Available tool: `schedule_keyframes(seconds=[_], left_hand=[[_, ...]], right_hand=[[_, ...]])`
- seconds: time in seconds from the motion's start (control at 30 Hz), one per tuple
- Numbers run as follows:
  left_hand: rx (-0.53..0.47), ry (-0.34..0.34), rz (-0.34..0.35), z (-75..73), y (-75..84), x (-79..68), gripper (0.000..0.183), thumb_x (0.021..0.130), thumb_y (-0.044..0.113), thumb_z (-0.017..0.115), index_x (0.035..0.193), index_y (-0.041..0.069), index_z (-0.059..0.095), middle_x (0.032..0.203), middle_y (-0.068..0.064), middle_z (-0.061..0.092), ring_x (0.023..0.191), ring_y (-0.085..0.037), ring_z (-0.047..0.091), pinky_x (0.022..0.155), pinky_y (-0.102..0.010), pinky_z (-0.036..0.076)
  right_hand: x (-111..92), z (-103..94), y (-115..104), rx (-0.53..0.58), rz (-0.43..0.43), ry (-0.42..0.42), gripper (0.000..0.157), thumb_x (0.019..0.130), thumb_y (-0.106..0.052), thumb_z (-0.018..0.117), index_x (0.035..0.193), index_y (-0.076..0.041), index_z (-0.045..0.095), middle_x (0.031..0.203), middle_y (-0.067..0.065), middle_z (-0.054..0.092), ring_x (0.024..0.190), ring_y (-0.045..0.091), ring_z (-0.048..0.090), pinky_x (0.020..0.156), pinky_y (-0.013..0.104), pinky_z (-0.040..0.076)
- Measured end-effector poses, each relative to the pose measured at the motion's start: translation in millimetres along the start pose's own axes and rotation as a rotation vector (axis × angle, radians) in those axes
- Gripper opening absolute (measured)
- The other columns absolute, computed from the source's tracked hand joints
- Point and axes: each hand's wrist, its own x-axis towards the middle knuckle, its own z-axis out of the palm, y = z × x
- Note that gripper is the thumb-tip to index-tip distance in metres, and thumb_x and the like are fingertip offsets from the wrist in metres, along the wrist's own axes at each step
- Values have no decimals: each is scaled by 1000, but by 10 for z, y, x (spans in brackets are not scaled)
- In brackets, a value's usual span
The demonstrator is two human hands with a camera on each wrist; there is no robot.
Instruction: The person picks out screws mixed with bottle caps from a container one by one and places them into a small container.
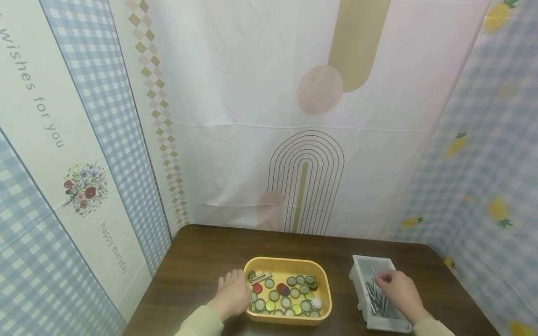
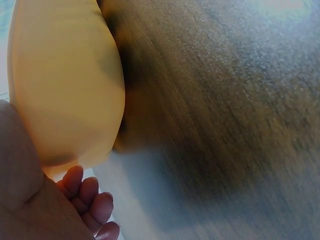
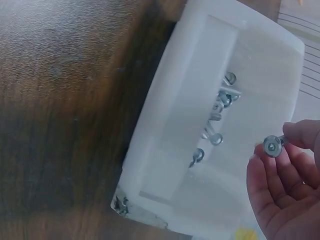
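Note:
My right hand (image 1: 399, 290) pinches a metal bolt (image 3: 272, 146) between thumb and fingers, its flat round head toward the right wrist camera. It is held over a whitish plastic tray (image 1: 358, 289), where several similar silver bolts (image 1: 376, 298) lie in a pile. My left hand (image 1: 233, 294) rests at the left rim of a yellow plastic box (image 1: 290, 263). In the left wrist view its loosely bent fingers (image 2: 89, 192) are beside the box's outer wall, holding nothing. Inside the box lie bottle caps (image 1: 294, 293), with a few bolts (image 1: 261, 278) at the far left corner.
Both containers stand on a dark brown wooden table (image 1: 201, 261), the yellow box in the middle and the tray to its right. Printed cloth (image 1: 235, 163) hangs behind the table's far edge, with checked cloth (image 1: 475, 186) at the right side.

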Motion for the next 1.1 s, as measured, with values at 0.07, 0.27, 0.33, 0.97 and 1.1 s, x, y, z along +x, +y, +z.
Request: schedule_keyframes(seconds=[0.07,0.27,0.33,0.97,1.1], left_hand=[[0,4,2,-8,7,-7,26,84,19,56,101,1,51,89,-9,45,88,-27,43,76,-49,32],[-4,0,1,-32,22,-22,27,85,19,56,102,-1,50,91,-10,46,89,-29,45,78,-51,32],[-3,-6,-2,-32,23,-22,27,85,19,55,103,-1,50,91,-10,46,90,-29,45,79,-51,32],[-1,4,-7,23,-9,6,25,83,20,55,100,2,51,89,-8,45,87,-27,43,76,-49,32],[2,3,-8,34,-15,4,26,84,20,55,101,1,50,90,-8,45,87,-27,43,76,-49,32]], right_hand=[[-5,24,3,2,11,-12,21,87,-22,66,89,-2,71,82,6,68,74,19,61,68,47,48],[-19,78,3,0,38,-24,19,86,-20,65,85,-2,69,78,4,65,71,18,58,66,46,47],[-23,86,3,-6,40,-25,18,85,-20,64,84,-2,69,76,3,64,70,18,57,65,44,47],[-37,92,-6,-17,69,-49,18,87,-19,62,81,-3,67,69,0,59,66,18,53,59,38,44],[-43,85,1,-11,65,-47,17,87,-18,62,82,-3,67,70,0,60,66,18,53,60,39,44]])
